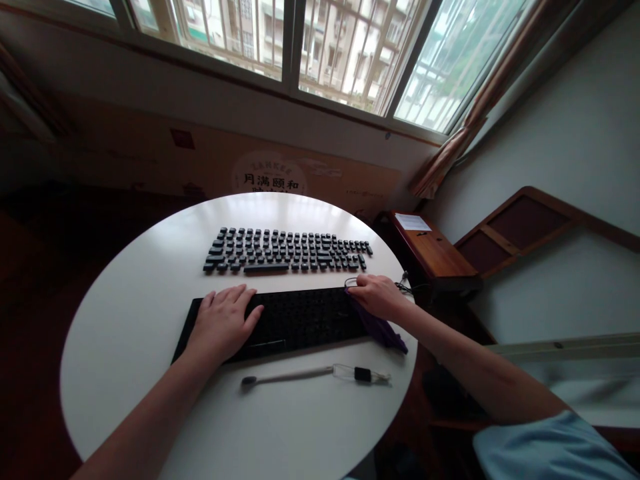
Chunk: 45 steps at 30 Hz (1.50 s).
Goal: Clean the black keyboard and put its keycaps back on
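A black keyboard base [305, 317] with its keycaps off lies across the white round table [125, 320]. My left hand [223, 323] rests flat on its left end, fingers spread. At the upper right corner of the base, my right hand [377, 295] is closed on a purple cloth [383, 330], which hangs down over the base's right end. Behind the base, loose black keycaps [285, 252] stand in rows in keyboard order. In front of it lie a toothbrush [290, 377] with a dark head and a wire keycap puller [363, 375] with a black middle.
A black cable [403, 287] lies at the table's right edge, behind my right hand. Beyond that edge stands a wooden desk [435, 257] with a paper sheet [413, 222] and a pen. Barred windows [350, 60] and a curtain [445, 160] are at the back.
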{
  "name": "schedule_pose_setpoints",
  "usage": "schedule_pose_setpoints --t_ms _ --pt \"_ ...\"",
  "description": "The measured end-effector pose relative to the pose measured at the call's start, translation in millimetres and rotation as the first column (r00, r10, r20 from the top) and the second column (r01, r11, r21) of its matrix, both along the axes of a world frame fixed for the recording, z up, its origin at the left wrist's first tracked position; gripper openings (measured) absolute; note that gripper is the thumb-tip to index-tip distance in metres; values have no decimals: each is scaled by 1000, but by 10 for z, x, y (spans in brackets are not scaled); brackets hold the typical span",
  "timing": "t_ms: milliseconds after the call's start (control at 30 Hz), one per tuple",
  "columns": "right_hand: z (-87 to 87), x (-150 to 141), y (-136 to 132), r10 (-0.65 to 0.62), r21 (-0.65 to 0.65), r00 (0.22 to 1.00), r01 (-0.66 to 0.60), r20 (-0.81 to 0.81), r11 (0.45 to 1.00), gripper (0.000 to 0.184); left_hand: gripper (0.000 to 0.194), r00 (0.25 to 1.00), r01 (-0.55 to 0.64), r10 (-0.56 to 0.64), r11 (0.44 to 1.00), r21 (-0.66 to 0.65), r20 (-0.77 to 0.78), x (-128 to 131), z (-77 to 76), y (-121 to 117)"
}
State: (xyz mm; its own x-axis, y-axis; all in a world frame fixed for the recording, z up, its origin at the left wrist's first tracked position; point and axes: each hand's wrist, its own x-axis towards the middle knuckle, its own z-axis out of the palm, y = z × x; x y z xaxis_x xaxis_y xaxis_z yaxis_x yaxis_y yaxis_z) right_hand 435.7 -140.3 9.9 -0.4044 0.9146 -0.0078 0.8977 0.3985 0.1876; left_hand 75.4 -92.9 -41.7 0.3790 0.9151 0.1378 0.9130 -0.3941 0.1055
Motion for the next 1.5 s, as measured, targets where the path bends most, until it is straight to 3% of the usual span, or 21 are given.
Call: schedule_pose_setpoints --t_ms 200,433,700,867,1100,1267,1400,1467,1500 --pt "20 -104 6 -37 15 999 37 -22 999 34 55 1000 -8 8 1000 2 27 9 19 -3" --pt "15 -16 86 -10 64 999 13 -44 998 31 51 1000 -4 3 1000 13 24 -16 4 8" --pt "56 -7 211 262 -72 965 -262 -4 962 21 47 1000 -20 20 1000 17 20 5 7 2" --pt "134 18 40 406 -155 913 -404 -20 901 22 47 999 -36 36 999 12 36 6 -14 0" --pt "73 5 -353 433 -153 898 -439 -72 885 26 50 999 -32 32 999 24 0 4 -11 9" --pt "122 41 -478 402 -207 903 -427 -154 880 17 52 1000 -16 15 999 30 19 -5 -13 19" --pt "277 220 -520 209 -176 889 -301 -407 937 18 52 1000 -6 5 999 34 9 -23 -25 41" --pt "363 364 -581 29 -103 757 -127 -653 987 18 53 1000 -2 2 999 36 11 -32 -28 54" --pt "405 443 -628 -44 -70 605 -20 -795 997 18 54 1000 2 -2 999 35 13 -37 -29 61"
